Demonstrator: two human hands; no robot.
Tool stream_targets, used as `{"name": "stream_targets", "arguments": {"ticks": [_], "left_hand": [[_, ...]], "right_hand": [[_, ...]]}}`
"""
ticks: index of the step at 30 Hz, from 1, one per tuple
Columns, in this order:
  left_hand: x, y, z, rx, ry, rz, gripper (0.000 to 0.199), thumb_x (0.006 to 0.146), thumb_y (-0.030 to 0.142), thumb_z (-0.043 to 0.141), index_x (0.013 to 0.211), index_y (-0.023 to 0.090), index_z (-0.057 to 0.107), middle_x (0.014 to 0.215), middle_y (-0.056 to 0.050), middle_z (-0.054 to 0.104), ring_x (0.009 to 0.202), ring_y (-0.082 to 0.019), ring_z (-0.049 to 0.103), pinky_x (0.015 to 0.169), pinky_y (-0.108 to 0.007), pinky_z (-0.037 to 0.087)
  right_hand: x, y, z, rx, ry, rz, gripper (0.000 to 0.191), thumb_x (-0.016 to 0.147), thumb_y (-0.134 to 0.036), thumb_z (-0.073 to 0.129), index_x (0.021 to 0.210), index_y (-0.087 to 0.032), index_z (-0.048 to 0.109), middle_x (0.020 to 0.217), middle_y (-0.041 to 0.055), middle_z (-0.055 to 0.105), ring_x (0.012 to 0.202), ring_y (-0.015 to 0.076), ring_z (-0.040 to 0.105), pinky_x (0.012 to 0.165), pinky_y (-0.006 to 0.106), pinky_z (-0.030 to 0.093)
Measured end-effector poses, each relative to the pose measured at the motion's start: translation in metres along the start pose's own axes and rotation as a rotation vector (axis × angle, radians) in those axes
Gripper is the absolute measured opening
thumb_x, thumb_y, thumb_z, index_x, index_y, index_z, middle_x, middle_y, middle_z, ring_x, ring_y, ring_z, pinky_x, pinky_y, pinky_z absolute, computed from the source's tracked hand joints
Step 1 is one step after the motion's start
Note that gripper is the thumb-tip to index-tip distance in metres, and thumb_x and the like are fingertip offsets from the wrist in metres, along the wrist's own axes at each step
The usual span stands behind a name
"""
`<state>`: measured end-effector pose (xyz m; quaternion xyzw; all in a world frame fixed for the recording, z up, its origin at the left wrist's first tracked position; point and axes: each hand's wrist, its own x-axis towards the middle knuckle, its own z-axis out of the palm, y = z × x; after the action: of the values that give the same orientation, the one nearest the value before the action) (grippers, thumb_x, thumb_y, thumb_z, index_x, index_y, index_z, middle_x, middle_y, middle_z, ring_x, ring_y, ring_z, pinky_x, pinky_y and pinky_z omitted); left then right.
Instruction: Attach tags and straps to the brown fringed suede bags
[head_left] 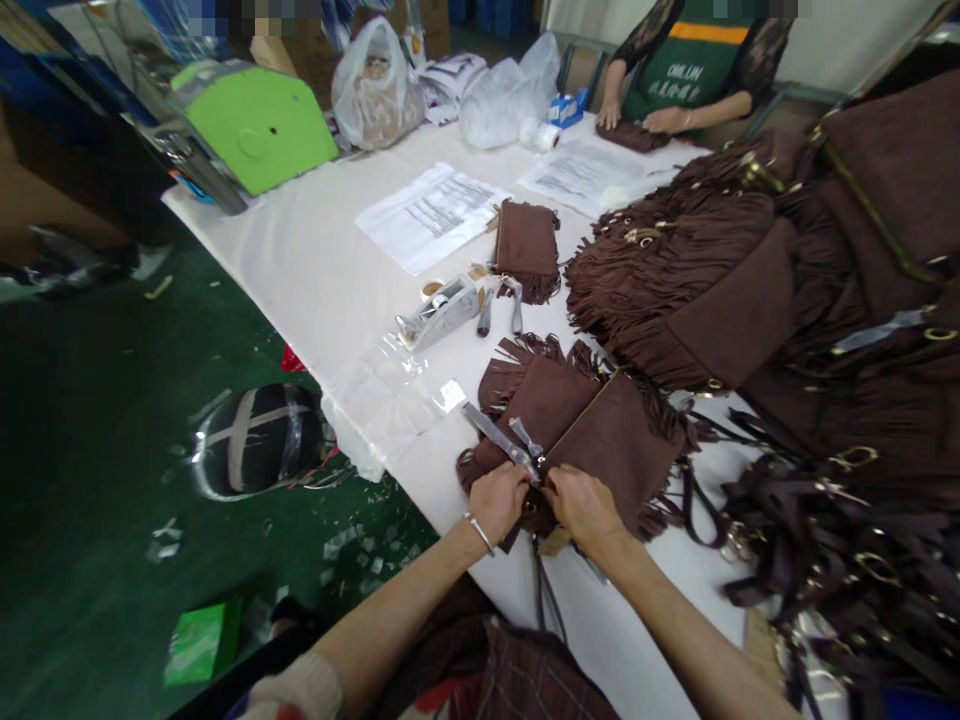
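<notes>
A brown fringed bag point(581, 415) lies on the table in front of me, with a brass zipper point(583, 412) running across it. At its near left edge, by the zipper's end, my left hand point(499, 498) and my right hand point(583, 505) pinch the bag close together. The fingertips are bent in, so the small part between them is partly hidden. A plastic-wrapped strip point(495, 432) sticks out from beside my left fingers across the bag. Another short wrapped piece point(526, 437) lies on the fabric just above the hands.
Beyond the bag are a tape dispenser point(442, 312), a small fringed pouch point(527, 250) and printed sheets point(431, 215). Brown bags point(720, 270) are heaped at right, with straps point(840, 560) nearer. A co-worker's hands point(667, 120) rest on brown fabric. A stool point(259, 440) stands left.
</notes>
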<state>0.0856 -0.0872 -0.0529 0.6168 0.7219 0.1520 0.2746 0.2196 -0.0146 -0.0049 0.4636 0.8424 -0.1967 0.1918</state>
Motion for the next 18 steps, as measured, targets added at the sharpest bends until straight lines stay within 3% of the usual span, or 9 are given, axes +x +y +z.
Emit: {"name": "stream_targets", "arguments": {"ticks": [6,11,18], "left_hand": [[-0.012,0.006,0.019,-0.145,0.041,-0.075,0.026,0.084,0.008,0.047,0.101,0.024,0.059,0.093,0.001,0.056,0.09,-0.013,0.056,0.081,-0.022,0.045],[-0.005,0.013,0.03,-0.12,0.073,-0.176,0.019,0.084,0.016,0.054,0.102,0.023,0.055,0.099,-0.001,0.055,0.086,-0.015,0.057,0.076,-0.025,0.045],[0.008,0.015,0.035,-0.046,0.009,-0.213,0.013,0.084,0.022,0.057,0.097,0.021,0.057,0.098,-0.004,0.06,0.088,-0.02,0.061,0.072,-0.028,0.045]], "right_hand": [[-0.003,0.004,0.004,0.025,0.042,-0.003,0.019,0.091,-0.028,0.049,0.088,-0.023,0.066,0.093,0.0046,0.068,0.085,0.0192,0.065,0.064,0.026,0.04],[-0.003,0.009,0.01,0.081,0.059,0.024,0.019,0.09,-0.033,0.052,0.084,-0.024,0.067,0.091,0.0027,0.068,0.083,0.0181,0.065,0.064,0.026,0.039],[-0.001,0.014,0.015,0.184,0.077,0.08,0.018,0.087,-0.036,0.055,0.085,-0.025,0.069,0.09,0.002,0.07,0.084,0.0195,0.064,0.064,0.027,0.038]]}}
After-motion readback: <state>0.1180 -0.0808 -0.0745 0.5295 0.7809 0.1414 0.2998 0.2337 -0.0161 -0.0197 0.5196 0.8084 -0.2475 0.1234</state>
